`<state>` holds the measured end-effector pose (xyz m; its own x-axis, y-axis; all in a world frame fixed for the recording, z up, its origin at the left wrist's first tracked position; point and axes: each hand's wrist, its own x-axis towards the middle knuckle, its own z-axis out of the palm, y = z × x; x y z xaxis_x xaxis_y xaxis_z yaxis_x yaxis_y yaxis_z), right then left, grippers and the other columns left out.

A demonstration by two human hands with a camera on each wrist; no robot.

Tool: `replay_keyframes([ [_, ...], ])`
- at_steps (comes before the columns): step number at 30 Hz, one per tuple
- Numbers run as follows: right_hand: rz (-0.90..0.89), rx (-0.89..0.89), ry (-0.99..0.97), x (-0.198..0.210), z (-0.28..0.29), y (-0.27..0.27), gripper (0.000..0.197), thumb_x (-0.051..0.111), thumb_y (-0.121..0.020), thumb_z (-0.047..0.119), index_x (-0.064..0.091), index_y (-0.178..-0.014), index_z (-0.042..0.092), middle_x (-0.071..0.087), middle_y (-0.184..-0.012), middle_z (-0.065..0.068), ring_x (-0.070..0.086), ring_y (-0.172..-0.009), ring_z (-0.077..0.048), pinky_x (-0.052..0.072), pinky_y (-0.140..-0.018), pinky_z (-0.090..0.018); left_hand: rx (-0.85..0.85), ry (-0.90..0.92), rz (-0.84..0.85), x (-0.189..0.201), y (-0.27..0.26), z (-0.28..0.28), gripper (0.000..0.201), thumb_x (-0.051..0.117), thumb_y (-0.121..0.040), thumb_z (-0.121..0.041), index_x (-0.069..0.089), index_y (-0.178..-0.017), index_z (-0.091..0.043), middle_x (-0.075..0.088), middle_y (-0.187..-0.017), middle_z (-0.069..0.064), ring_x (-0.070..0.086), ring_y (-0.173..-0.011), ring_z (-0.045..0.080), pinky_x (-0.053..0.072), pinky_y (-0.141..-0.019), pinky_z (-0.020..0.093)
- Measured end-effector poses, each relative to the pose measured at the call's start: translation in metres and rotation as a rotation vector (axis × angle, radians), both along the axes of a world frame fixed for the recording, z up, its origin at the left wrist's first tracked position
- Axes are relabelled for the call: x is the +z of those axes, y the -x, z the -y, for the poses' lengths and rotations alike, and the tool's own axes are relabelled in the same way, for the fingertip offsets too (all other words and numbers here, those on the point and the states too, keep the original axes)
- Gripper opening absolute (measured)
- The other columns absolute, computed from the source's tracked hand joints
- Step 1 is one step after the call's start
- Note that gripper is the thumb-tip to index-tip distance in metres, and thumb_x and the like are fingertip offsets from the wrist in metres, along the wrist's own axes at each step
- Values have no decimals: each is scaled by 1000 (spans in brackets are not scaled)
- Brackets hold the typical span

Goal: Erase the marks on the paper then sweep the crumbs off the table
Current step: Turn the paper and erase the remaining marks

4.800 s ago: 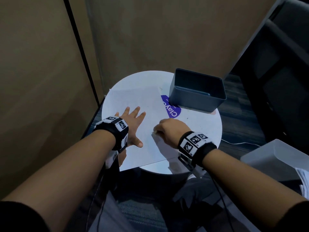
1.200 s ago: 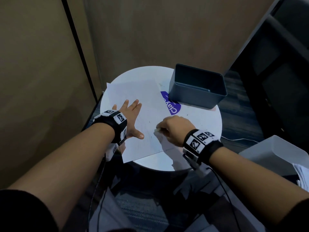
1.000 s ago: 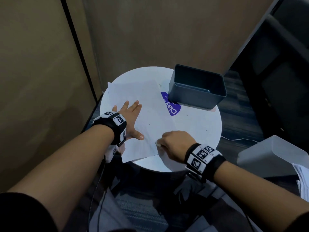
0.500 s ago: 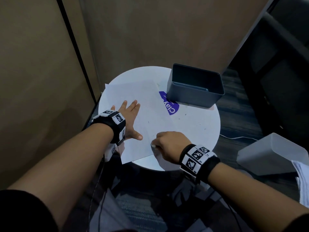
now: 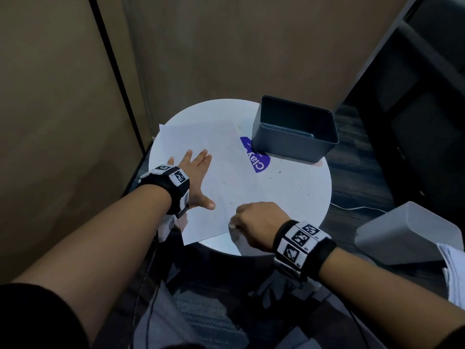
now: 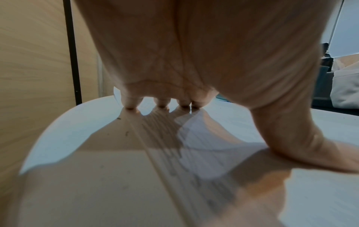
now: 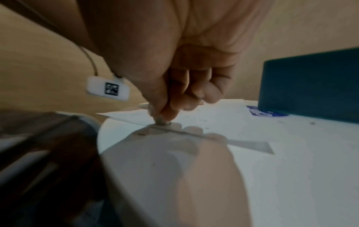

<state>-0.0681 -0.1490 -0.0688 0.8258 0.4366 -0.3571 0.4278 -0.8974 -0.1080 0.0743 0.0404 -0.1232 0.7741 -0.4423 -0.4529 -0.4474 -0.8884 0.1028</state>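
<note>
Head view: round white table sits mid-frame, with a white sheet of paper lying across its left half; the sheet's near corner overhangs the table edge toward the bottom of the frame. Left hand lies flat on the paper's left side, fingers straight and spread, thumb out to the right; the left wrist view shows the fingertips and thumb touching the sheet, palm arched above it. Right hand is curled at the paper's near right edge, thumb and fingers pinching a small pale eraser whose tip presses the sheet; in the head view only a sliver of it peeks out left of the knuckles, and its shape is hard to make out in either view. Pencil marks on the paper are too faint to read. Small dark crumbs are scattered on the sheet and on bare tabletop right of it. A dark grey bin stands at the table's upper right, partly covering a purple sticker whose lettering is cut off. Lower right of the frame a pale grey box and a paper stack are cropped by the edge. Right wrist view is blurred at the bottom.
</note>
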Motion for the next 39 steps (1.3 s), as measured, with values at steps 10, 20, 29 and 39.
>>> replay_keyframes([
  [10,89,-88,-114,-6,5,-7,21,46,-91,33,66,-93,27,59,-92,4,62,-87,-26,46,-64,-32,-5,3,-31,0,-1,-1,148,61,-50,-93,-19,-155,-25,-25,-162,-10,-15,-151,30,3,-115,65],
  [20,116,-81,-44,12,1,-26,29,45,-96,38,67,-111,26,64,-107,1,62,-98,-28,53,-78,-38,5,-11,-18,3,-2,2,143,62,-56,-89,-20,-154,-25,-27,-161,-10,-15,-151,29,4,-117,64],
  [29,7,-116,-38,-3,10,-13,20,49,-90,30,67,-99,31,64,-101,5,62,-93,-28,39,-68,-30,-2,8,-35,1,-2,1,147,63,-52,-91,-19,-155,-25,-26,-161,-10,-16,-151,30,2,-115,65],
  [39,215,-308,-195,16,39,-18,22,51,-96,33,67,-110,28,68,-106,6,62,-97,-20,52,-76,-34,23,0,-47,4,-1,2,148,65,-52,-90,-18,-155,-24,-25,-162,-9,-15,-151,30,4,-115,65],
])
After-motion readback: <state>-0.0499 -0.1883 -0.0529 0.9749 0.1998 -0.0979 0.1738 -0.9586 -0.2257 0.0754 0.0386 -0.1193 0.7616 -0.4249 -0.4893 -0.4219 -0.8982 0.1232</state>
